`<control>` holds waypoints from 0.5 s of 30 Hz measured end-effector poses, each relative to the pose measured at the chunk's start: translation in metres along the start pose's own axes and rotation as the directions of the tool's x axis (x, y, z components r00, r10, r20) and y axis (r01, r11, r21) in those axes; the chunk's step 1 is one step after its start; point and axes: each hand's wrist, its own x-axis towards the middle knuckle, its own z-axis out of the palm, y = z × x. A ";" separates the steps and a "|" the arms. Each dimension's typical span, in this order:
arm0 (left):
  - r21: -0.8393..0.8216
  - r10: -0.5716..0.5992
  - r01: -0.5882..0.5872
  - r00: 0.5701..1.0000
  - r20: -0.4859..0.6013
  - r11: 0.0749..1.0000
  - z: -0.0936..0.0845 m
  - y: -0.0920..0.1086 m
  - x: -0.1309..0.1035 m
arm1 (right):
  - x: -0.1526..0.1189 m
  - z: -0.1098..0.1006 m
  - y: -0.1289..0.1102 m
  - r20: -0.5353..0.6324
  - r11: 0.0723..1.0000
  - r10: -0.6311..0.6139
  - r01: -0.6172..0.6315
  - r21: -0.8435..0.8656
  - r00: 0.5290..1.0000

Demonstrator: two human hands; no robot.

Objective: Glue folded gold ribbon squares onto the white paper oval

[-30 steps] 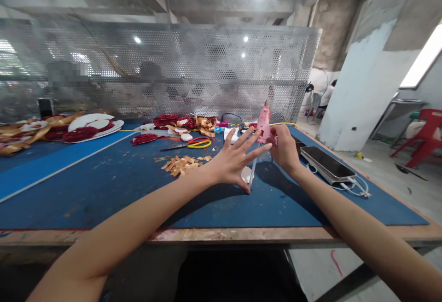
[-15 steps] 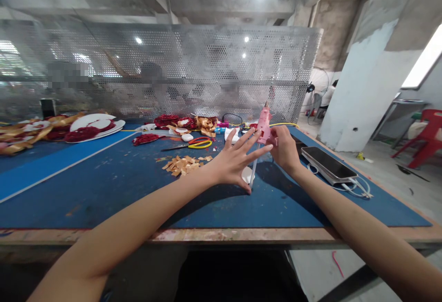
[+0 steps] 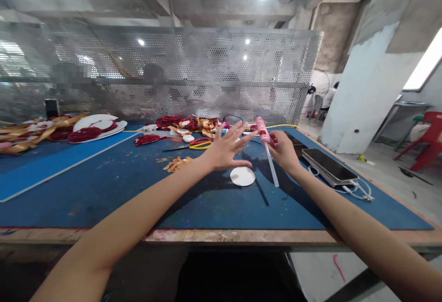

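Observation:
My right hand (image 3: 282, 149) grips a pink glue gun (image 3: 263, 130) above the table. A long clear glue stick (image 3: 272, 166) juts from its rear, pointing down toward me. My left hand (image 3: 230, 148) is open with fingers spread, to the left of the glue gun and apart from it. Below the left hand, a white round disc (image 3: 242, 177) lies on the blue table mat (image 3: 207, 210). Small gold ribbon pieces (image 3: 177, 164) sit in a pile, partly hidden behind my left forearm.
Scissors (image 3: 198, 144) with yellow and red handles lie beyond the pile. Red and gold ribbon work (image 3: 172, 121) sits along the back by a perforated metal screen (image 3: 193, 62). At right is a phone (image 3: 329, 164) with a white cable. A red chair (image 3: 426, 131) stands beyond.
The glue gun's nozzle has tipped forward and down, and its glue stick has swung right. My left hand has drawn left, away from the glue stick, uncovering the white disc.

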 end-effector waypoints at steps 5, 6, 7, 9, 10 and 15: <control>0.176 -0.359 0.348 0.933 0.035 0.921 0.000 -0.076 -0.018 | -0.001 0.002 -0.001 0.037 0.996 0.080 -0.081 0.022 0.996; 0.212 -0.437 0.423 0.899 0.025 0.881 0.001 -0.093 -0.028 | -0.001 0.002 -0.001 0.045 0.996 0.084 -0.085 0.018 0.995; 0.249 -0.516 0.495 0.856 0.022 0.832 0.003 -0.109 -0.040 | -0.001 0.002 -0.002 0.052 0.996 0.085 -0.086 0.013 0.995; 0.324 -0.659 0.606 0.748 0.077 0.727 0.008 -0.134 -0.067 | -0.002 0.002 -0.003 0.068 0.997 0.079 -0.080 0.004 0.995; 0.367 -0.710 0.630 0.690 0.140 0.684 0.011 -0.144 -0.081 | -0.002 0.002 -0.004 0.076 0.997 0.076 -0.076 0.000 0.994; 0.387 -0.739 0.630 0.596 0.313 0.673 0.028 -0.170 -0.122 | -0.002 0.002 -0.007 0.108 0.995 0.094 -0.092 -0.022 0.990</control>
